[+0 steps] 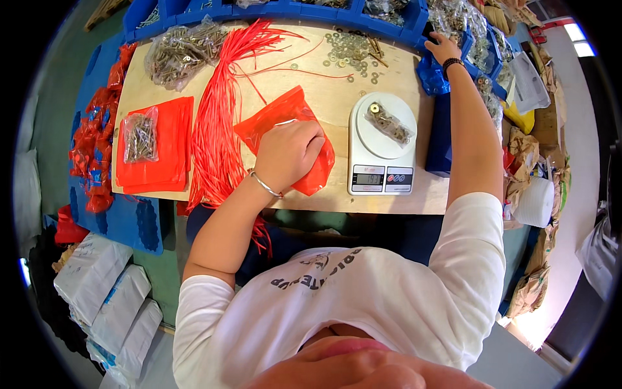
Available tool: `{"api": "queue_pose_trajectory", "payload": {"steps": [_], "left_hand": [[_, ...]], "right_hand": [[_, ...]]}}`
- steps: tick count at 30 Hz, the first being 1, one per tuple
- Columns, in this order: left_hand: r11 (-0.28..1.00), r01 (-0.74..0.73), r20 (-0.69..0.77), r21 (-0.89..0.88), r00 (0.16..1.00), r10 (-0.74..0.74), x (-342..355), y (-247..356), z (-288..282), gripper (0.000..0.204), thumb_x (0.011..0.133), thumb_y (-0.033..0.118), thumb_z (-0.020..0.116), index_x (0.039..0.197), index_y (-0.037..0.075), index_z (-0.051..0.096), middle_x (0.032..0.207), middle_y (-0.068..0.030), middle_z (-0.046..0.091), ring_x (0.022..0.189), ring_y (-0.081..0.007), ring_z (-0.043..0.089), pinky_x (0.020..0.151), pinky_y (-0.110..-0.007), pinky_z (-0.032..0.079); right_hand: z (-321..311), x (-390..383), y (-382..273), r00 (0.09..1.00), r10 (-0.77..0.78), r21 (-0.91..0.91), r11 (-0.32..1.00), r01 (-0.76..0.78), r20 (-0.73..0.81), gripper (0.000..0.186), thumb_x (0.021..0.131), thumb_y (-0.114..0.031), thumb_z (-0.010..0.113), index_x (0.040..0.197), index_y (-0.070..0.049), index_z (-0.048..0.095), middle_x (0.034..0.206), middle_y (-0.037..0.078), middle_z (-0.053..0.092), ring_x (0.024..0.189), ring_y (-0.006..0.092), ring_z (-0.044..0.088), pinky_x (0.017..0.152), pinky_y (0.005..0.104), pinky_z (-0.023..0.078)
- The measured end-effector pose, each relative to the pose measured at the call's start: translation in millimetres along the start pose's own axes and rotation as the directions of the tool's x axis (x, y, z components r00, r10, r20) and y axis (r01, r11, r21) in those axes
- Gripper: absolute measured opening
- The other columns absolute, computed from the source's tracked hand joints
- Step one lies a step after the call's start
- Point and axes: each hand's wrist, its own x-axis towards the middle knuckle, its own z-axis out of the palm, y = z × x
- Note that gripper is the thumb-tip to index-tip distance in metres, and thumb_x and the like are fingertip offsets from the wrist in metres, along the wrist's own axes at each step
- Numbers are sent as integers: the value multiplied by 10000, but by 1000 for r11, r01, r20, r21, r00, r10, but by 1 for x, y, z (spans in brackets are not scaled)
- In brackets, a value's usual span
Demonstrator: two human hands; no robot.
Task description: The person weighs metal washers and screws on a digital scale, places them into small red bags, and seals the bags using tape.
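at the middle of a pale wooden table (324, 201), the left hand (289, 155) is closed in a loose fist, back upward, on a red plastic bag (285, 107); its fingertips are hidden. the right hand (444, 48) reaches to the far right, fingers partly curled at the rim of a blue bin (414, 23); whether it holds anything cannot be told. just nearer than that hand is a crumpled blue plastic wrapper (433, 74).

right of the red bag, a white scale (382, 172) carries a clear packet of metal hardware (391, 125) on its round plate. left of the bag runs a long bundle of red strips (217, 129), and farther left lies a stack of flat red bags (173, 149) with a clear packet of screws (140, 136) on top. loose washers (350, 48) scatter on the far side.
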Motion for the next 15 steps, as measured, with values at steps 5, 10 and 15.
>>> {"api": "queue_pose_trajectory", "payload": {"steps": [5, 10, 15], "left_hand": [[1000, 16, 24, -14, 1000, -15, 0, -2, -1, 110, 836, 163, 591, 798, 62, 566, 729, -102, 600, 682, -308, 585, 616, -388, 462], [1000, 0, 17, 22, 1000, -1, -3, -3, 0, 115, 841, 166, 582, 798, 61, 566, 732, -110, 603, 686, -310, 588, 615, -389, 461], [1000, -18, 30, -20, 999, 19, -4, 3, 2, 132, 851, 183, 571, 794, 64, 568, 729, -103, 609, 680, -308, 590, 622, -389, 465]], "right_hand": [[12, 7, 5, 999, 40, -69, 997, -38, 28, 624, 768, -526, 610, 1306, -217, 551, 1380, 173, 473, 1340, 292, 371, 1075, 454, 294], [-4, -11, 5, 967, 73, 531, 824, -196, 244, 600, 801, -457, 660, 1300, -138, 560, 1322, 106, 536, 1263, 242, 447, 995, 410, 377], [-65, -96, -15, 885, -102, 851, 343, -398, 455, 378, 888, -376, 605, 1202, -168, 628, 1165, 7, 577, 1041, 207, 524, 870, 345, 403]]}}
